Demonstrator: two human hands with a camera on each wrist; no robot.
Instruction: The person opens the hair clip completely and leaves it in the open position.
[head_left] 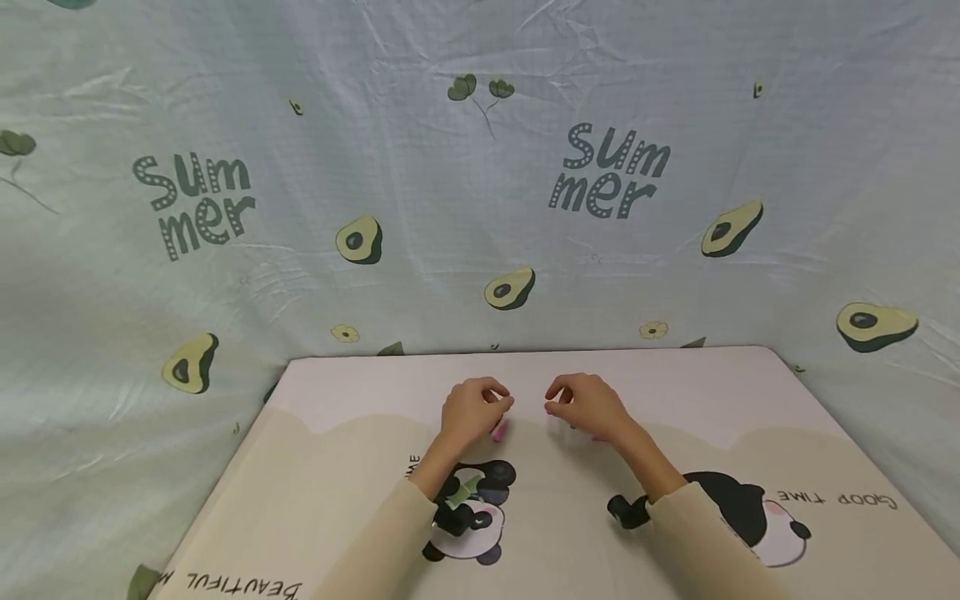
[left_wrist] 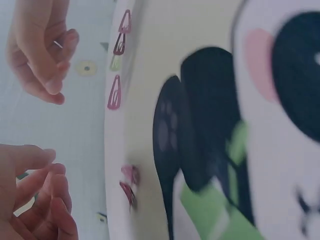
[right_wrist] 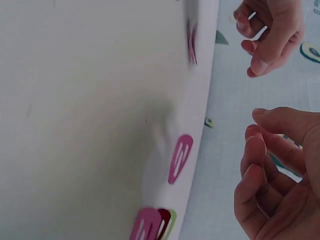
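In the head view, the left hand (head_left: 474, 410) and right hand (head_left: 588, 406) of a person in pale sleeves (head_left: 393, 533) faced each other above a panda-printed tabletop (head_left: 562, 517). Each hand was loosely bent, thumb and index fingertips narrowly spaced or meeting, with nothing visibly gripped. Pink showed just on the near side of the left fingertips, and pink edges were partly hidden under the right hand. An avocado-print cloth (head_left: 420, 192) hung beyond both.

In the left wrist view, two blurred pinkish clips (left_wrist: 128, 192) were near the left hand; whether they touched was unclear. Near the right hand, a pink clip (left_wrist: 125, 21), a dark red clip (left_wrist: 119, 45) and a green clip (left_wrist: 115, 63) formed a line, a separate pink clip (left_wrist: 115, 92) toward the left.

In the right wrist view, that separate clip lay flat, well apart from the right fingertips.
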